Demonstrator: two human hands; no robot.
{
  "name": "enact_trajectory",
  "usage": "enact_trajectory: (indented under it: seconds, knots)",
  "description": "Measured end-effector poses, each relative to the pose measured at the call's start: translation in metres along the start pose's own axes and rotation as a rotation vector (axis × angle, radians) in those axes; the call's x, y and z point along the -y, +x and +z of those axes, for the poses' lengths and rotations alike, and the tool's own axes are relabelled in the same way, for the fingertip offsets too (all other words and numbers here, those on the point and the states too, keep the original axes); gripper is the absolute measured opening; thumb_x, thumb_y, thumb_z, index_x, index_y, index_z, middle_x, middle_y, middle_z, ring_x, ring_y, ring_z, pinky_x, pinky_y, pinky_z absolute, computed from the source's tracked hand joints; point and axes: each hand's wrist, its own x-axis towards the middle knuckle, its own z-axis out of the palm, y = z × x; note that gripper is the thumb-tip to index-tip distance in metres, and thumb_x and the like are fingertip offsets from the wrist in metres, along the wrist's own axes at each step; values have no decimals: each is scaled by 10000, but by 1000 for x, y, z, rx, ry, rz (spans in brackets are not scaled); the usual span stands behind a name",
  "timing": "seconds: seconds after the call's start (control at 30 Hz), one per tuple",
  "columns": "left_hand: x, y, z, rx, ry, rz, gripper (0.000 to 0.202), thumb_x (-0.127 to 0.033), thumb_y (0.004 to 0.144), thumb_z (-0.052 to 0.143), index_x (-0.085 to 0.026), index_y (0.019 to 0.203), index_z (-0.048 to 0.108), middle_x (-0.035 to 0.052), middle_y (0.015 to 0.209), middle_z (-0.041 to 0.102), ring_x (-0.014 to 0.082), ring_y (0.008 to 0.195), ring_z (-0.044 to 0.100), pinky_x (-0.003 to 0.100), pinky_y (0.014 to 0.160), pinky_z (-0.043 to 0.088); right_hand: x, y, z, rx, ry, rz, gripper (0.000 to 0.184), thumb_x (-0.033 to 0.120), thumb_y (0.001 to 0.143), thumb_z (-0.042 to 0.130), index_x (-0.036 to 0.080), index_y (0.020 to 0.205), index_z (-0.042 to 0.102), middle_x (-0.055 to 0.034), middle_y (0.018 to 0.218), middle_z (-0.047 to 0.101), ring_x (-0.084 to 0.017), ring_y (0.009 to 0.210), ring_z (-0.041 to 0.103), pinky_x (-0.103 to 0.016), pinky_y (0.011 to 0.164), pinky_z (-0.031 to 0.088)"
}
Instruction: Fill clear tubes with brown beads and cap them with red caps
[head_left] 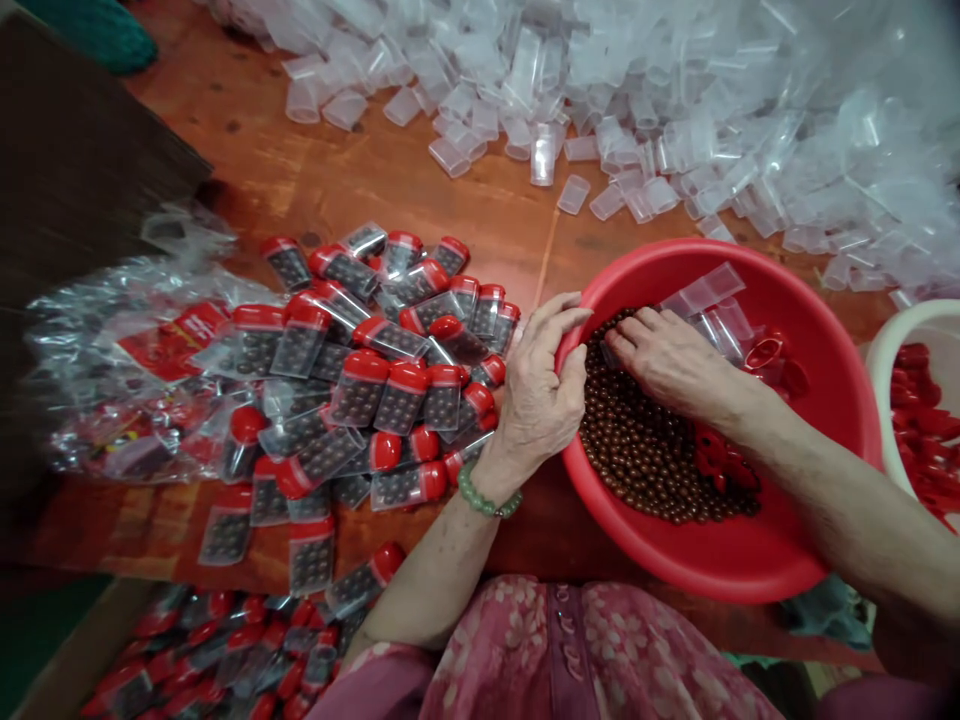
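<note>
Fingers (pixel 564 318) of the left hand (pixel 541 390) curl together over the rim of the red basin (pixel 720 575) and grip it, the wrist bent above the table (pixel 360 180). Fingers (pixel 628 338) of the right hand (pixel 671 362) lie pressed together, palm down, tips dipped into the brown balls (pixel 645 460) heaped in the basin. Whether they pinch anything I cannot tell; the forearm slants away to the right.

Filled red-capped vials (pixel 375 385) lie on the table (pixel 360 190), clear empties (pixel 675 120) beyond
</note>
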Motion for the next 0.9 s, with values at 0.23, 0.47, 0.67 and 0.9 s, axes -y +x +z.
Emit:
enact_trajectory:
  seconds: [0.23, 0.47, 0.67, 0.9]
  knots:
    - [0, 1, -1, 10, -21, -33, 325, -103, 933, 500, -211, 1218, 613, 104, 1378, 649, 226, 1331, 597, 474, 1186, 462, 33, 8, 2, 112, -56, -176, 283, 36, 933, 458, 111, 983, 726, -163, 1022, 713, -287, 1019, 578, -439, 878, 463]
    - [1, 1, -2, 5, -18, -15, 307, -99, 928, 527, -217, 1198, 613, 104, 1370, 651, 229, 1313, 607, 484, 1178, 478, 25, -5, 0, 307, 509, -272, 215, 138, 848, 654, 108, 1060, 674, -135, 1086, 710, -251, 1026, 625, -397, 959, 504]
    - [3, 0, -1, 6, -36, -9, 280, -133, 961, 526, -217, 1210, 623, 80, 1377, 648, 217, 1318, 604, 442, 1187, 470, 25, -11, 7, 319, 1082, -21, 142, 201, 867, 669, 161, 997, 629, -14, 900, 675, -164, 787, 607, -302, 750, 516]
    - [2, 0, -3, 14, -30, -45, 268, -141, 951, 548, -216, 1188, 647, 81, 1387, 652, 223, 1324, 605, 444, 1181, 462, 14, -25, -2, 80, 1243, -7, 445, 465, 888, 718, 171, 1210, 632, -48, 1067, 716, -194, 959, 654, -343, 882, 527]
